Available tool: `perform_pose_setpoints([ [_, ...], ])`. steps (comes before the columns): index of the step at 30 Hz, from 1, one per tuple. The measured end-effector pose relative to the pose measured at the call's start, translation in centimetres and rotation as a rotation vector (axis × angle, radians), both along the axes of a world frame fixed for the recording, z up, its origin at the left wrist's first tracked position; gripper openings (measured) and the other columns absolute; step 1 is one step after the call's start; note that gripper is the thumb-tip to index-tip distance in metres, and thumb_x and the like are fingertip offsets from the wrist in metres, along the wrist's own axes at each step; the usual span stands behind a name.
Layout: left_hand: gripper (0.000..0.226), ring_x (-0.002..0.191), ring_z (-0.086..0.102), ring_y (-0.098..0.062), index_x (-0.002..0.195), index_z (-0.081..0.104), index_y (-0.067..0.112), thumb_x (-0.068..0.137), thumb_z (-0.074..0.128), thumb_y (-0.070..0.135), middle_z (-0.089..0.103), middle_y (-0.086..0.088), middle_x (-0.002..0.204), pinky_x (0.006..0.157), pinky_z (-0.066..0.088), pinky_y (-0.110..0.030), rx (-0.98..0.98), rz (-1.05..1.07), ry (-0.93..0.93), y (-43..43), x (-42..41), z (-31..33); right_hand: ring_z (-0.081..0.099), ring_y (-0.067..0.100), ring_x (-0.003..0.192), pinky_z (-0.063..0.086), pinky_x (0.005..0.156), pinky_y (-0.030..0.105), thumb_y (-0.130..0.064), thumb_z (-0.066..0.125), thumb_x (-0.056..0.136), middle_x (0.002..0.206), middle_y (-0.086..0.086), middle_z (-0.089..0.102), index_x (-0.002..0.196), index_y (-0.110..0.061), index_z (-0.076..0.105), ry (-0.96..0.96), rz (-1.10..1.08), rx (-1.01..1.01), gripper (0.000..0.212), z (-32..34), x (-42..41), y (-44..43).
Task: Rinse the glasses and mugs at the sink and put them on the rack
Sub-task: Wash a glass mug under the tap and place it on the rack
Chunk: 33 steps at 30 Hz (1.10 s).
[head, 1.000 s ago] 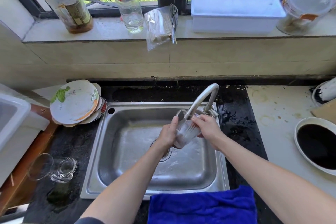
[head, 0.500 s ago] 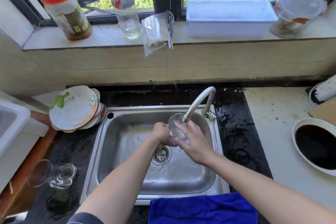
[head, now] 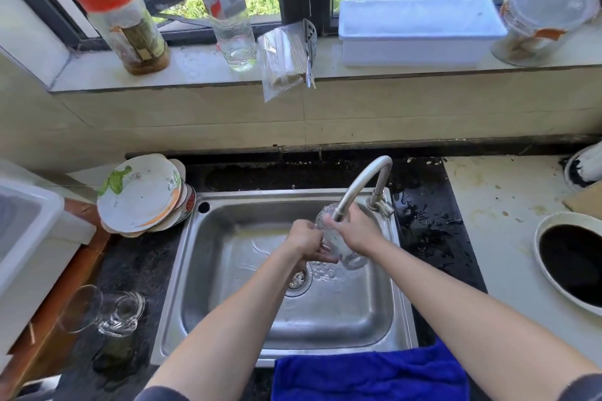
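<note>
Both my hands hold one clear ribbed glass [head: 337, 246] over the steel sink [head: 228, 329], its mouth up under the faucet spout [head: 360, 185]. My left hand [head: 308, 241] grips its left side and my right hand [head: 355, 231] wraps its right side. The glass is partly hidden by my fingers. Two more clear glasses [head: 104, 312] lie on their sides on the dark counter left of the sink. A white rack [head: 29, 238] sits at the far left edge.
A stack of plates [head: 143, 195] leans at the sink's back left corner. A blue towel [head: 368, 374] hangs over the front edge. A dark-filled bowl [head: 573, 262] sits on the right counter. Bottles, a white tub [head: 420, 31] and jars line the windowsill.
The glass has been turned from tilted to more upright under the spout, and both hands have shifted their hold round it. Water now pools near the drain.
</note>
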<state>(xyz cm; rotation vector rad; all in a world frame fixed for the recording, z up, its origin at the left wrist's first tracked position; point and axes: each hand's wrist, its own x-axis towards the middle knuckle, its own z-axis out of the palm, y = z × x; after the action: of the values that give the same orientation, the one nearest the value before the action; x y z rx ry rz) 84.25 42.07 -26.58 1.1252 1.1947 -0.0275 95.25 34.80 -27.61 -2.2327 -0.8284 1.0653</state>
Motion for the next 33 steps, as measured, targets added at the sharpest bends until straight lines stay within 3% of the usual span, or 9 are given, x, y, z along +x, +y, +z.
perform_pose_setpoints([
  [4, 0.022, 0.045, 0.060, -0.028, 0.101, 0.051, -0.009, 0.090, 0.032, -0.012, 0.055, -0.018, 0.065, 0.047, 0.058, -0.040, -0.007, 0.044, -0.001, 0.8, -0.3, -1.0, 0.053, 0.029, 0.119, 0.042, 0.089, 0.038, -0.058, 0.048, 0.089, 0.134, 0.004, 0.051, 0.135, -0.025, 0.037, -0.082, 0.069, -0.017, 0.058, 0.1, -1.2, -0.7],
  [7, 0.026, 0.053, 0.060, -0.029, 0.091, 0.051, -0.003, 0.088, 0.029, -0.017, 0.057, -0.020, 0.069, 0.049, 0.059, -0.041, -0.042, 0.042, -0.021, 0.8, -0.8, -1.1, 0.053, 0.027, 0.120, 0.041, 0.090, 0.038, -0.057, 0.050, 0.089, 0.130, 0.001, 0.054, 0.137, -0.027, 0.039, 0.053, 0.036, 0.001, 0.057, 0.1, -1.0, -0.7],
  [10, 0.031, 0.047, 0.062, -0.028, 0.095, 0.050, -0.001, 0.086, 0.027, -0.020, 0.059, -0.021, 0.065, 0.046, 0.058, -0.037, -0.112, 0.010, -0.046, 0.0, -0.6, -0.7, 0.058, 0.022, 0.109, 0.044, 0.079, 0.034, -0.044, 0.050, 0.095, 0.106, -0.006, 0.063, 0.111, -0.027, 0.058, 0.266, -0.193, 0.090, 0.024, 0.7, 0.9, 1.2],
  [12, 0.032, 0.040, 0.059, -0.023, 0.096, 0.051, -0.003, 0.086, 0.026, -0.020, 0.058, -0.018, 0.061, 0.042, 0.056, -0.033, -0.130, 0.042, -0.052, 0.3, -0.6, -0.7, 0.054, 0.013, 0.098, 0.042, 0.080, 0.031, -0.036, 0.049, 0.098, 0.093, -0.017, 0.054, 0.099, -0.035, 0.051, 0.265, -0.151, 0.161, 0.002, 1.2, 0.5, 1.0],
  [16, 0.034, 0.052, 0.054, -0.020, 0.095, 0.054, 0.003, 0.088, 0.028, -0.018, 0.053, -0.017, 0.072, 0.040, 0.053, -0.028, -0.232, 0.042, -0.047, 1.2, -2.0, -1.2, 0.052, 0.004, 0.104, 0.039, 0.101, 0.032, -0.034, 0.060, 0.094, 0.110, -0.016, 0.054, 0.114, -0.028, 0.048, 0.301, 0.015, 0.177, 0.025, 1.4, -0.7, -0.9],
  [21, 0.027, 0.060, 0.068, -0.018, 0.103, 0.060, 0.001, 0.093, 0.037, -0.010, 0.069, -0.015, 0.077, 0.051, 0.058, -0.027, -0.407, 0.022, -0.121, 0.2, -2.0, -1.2, 0.062, 0.031, 0.109, 0.049, 0.095, 0.040, -0.020, 0.047, 0.098, 0.113, 0.011, 0.069, 0.114, -0.003, 0.068, 0.210, -0.122, -0.013, 0.031, 1.3, 1.5, 1.3],
  [25, 0.019, 0.070, 0.065, -0.022, 0.114, 0.059, 0.008, 0.098, 0.048, 0.010, 0.064, -0.016, 0.104, 0.058, 0.055, -0.033, -0.130, 0.082, -0.154, 0.5, -1.5, -1.1, 0.050, 0.021, 0.065, 0.037, 0.058, 0.030, -0.028, 0.056, 0.089, 0.070, 0.005, 0.054, 0.073, -0.008, 0.059, 0.245, -0.460, 0.047, 0.025, 0.9, 1.8, 0.6],
  [29, 0.034, 0.098, 0.055, -0.017, 0.117, 0.058, 0.018, 0.097, 0.045, 0.042, 0.058, -0.001, 0.117, 0.078, 0.050, -0.036, 0.202, -0.037, -0.107, -0.9, -0.6, -0.1, 0.044, 0.015, 0.043, 0.029, 0.041, 0.022, -0.029, 0.052, 0.093, 0.059, 0.001, 0.051, 0.072, -0.015, 0.052, 0.378, -0.706, 0.087, 0.025, 0.8, 1.9, 0.2],
  [33, 0.045, 0.074, 0.057, -0.020, 0.104, 0.054, 0.009, 0.087, 0.057, 0.050, 0.054, -0.007, 0.097, 0.057, 0.057, -0.036, 0.238, 0.132, 0.054, -0.7, -0.1, -0.8, 0.061, 0.013, 0.047, 0.032, 0.045, 0.022, -0.026, 0.048, 0.098, 0.059, -0.002, 0.065, 0.076, -0.016, 0.060, 0.516, -0.513, 0.137, 0.028, 1.9, 0.1, 0.0],
])
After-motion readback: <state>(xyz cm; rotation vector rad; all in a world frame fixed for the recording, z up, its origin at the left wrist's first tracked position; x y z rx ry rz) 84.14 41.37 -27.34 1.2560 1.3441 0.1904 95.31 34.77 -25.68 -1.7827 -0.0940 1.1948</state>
